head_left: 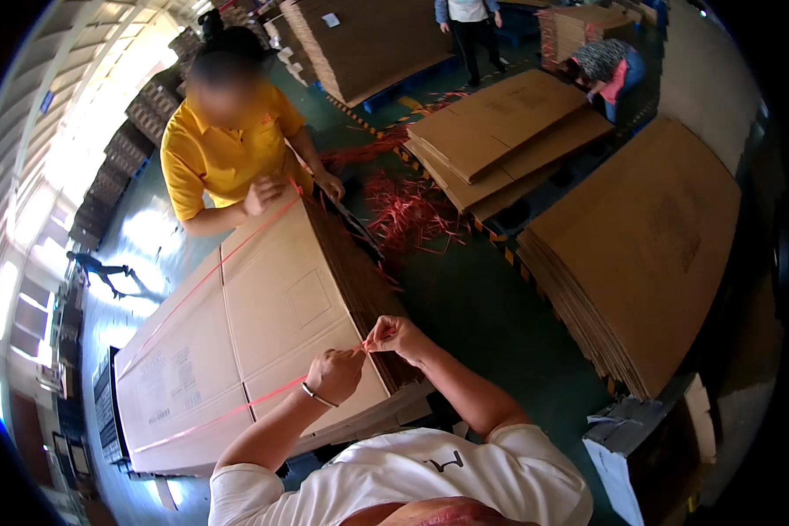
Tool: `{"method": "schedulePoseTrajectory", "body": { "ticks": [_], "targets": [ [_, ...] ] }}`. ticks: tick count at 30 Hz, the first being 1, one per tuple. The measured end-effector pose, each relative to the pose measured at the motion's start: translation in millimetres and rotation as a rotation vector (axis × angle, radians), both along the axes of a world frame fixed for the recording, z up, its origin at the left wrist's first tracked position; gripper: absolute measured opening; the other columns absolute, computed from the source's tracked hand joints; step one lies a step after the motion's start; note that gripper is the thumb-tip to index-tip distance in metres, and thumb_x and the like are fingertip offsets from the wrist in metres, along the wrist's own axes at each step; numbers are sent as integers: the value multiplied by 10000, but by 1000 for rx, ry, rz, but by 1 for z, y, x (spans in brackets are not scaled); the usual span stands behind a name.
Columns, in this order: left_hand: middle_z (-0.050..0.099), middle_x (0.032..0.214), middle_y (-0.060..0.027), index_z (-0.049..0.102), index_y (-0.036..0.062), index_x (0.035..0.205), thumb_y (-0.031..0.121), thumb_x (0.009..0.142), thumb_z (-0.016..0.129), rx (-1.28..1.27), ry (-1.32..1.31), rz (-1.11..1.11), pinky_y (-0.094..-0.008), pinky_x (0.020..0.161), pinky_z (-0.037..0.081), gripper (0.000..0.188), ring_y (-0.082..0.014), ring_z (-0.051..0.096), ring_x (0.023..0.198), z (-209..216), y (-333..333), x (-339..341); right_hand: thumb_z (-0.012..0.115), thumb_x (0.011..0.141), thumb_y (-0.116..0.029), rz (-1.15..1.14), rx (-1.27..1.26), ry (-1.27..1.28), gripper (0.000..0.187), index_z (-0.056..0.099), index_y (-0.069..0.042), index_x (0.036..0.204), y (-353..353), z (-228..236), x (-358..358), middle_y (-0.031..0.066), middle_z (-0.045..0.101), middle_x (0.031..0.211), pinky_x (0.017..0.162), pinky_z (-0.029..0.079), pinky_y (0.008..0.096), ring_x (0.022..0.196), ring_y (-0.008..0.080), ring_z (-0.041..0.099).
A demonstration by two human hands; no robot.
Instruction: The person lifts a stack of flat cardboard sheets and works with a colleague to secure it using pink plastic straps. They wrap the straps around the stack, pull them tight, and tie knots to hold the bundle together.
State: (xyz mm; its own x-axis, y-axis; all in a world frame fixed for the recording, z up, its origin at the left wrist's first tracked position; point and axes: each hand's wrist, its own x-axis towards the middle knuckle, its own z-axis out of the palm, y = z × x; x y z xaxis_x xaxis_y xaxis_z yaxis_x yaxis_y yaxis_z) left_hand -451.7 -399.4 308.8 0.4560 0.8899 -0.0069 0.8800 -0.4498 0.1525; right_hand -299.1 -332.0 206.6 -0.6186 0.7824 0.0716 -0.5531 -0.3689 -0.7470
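A large stack of flat cardboard sheets [298, 302] lies in front of me. One red plastic strap [259, 401] crosses its near end and runs to my hands at the right edge. My left hand [334, 375], with a light bracelet on the wrist, is closed on the strap. Just beside it, my right hand [394, 338] pinches the strap at the stack's corner. How the strap is joined between my fingers is too small to tell. Across the stack, a person in a yellow shirt [228, 145] has their hands by a second red strap [210, 289].
Loose red straps [408, 215] lie heaped on the floor beyond the stack. To the right are more cardboard piles [640, 254] and a box [618, 438]. Another cardboard pile [500, 123] stands farther back, where a person bends over. Someone else stands behind.
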Motion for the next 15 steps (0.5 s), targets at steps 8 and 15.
{"method": "schedulePoseTrajectory", "body": {
  "ticks": [8, 15],
  "targets": [
    [606, 858, -93, 607, 95, 922, 83, 806, 519, -44, -280, 204, -346, 642, 495, 146, -258, 609, 735, 6, 21, -11, 654, 731, 17, -230, 375, -416, 221, 451, -54, 681, -9, 20, -4, 32, 566, 706, 629, 453, 212, 705, 67, 547],
    [629, 829, -82, 597, 54, 947, 25, 761, 570, -204, -598, 209, -287, 665, 490, 190, -194, 613, 756, -17, 35, -16, 641, 690, 50, -541, 691, -596, 229, 440, -57, 667, -10, 19, -11, 45, 494, 689, 590, 451, 226, 662, 119, 541]
  ]
}}
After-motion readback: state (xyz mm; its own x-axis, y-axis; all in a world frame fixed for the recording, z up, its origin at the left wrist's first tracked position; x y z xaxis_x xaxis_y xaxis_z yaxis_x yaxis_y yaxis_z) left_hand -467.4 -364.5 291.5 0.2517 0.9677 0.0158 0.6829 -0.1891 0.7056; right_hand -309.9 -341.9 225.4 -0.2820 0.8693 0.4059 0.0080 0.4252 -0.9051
